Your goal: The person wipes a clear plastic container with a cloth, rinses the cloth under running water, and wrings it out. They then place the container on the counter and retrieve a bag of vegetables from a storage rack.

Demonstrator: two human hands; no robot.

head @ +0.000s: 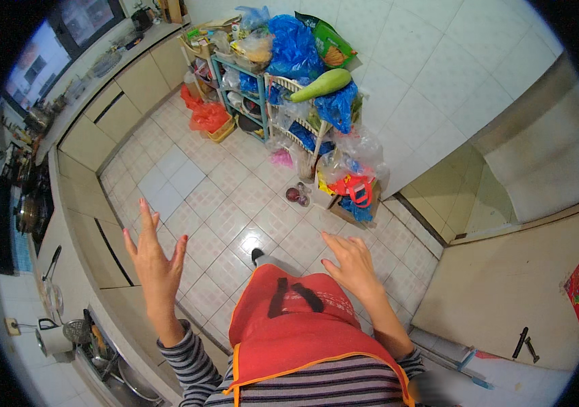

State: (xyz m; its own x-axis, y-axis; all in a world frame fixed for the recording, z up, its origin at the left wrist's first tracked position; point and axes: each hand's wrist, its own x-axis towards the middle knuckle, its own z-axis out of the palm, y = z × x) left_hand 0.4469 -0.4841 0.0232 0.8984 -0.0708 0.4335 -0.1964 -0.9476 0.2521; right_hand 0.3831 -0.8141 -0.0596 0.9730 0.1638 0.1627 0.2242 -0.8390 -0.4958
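Observation:
My left hand (156,249) is raised in the air with its fingers spread and nothing in it. It stands out over the tiled floor (228,219), beside the kitchen counter (73,249). My right hand (349,262) hovers above the floor to the right, palm down and empty, its fingers apart and slightly bent. Between the two arms hangs a red apron (294,336) with orange trim, worn over a striped top. One dark shoe (257,256) shows beyond the apron's edge.
Ahead stand storage racks (264,102) loaded with plastic bags and a long green gourd (322,85). A box with a red bag (355,191) and round dark items (293,194) sit on the floor. Left are a stove pot (26,213) and sink (116,381); right, a door (503,274).

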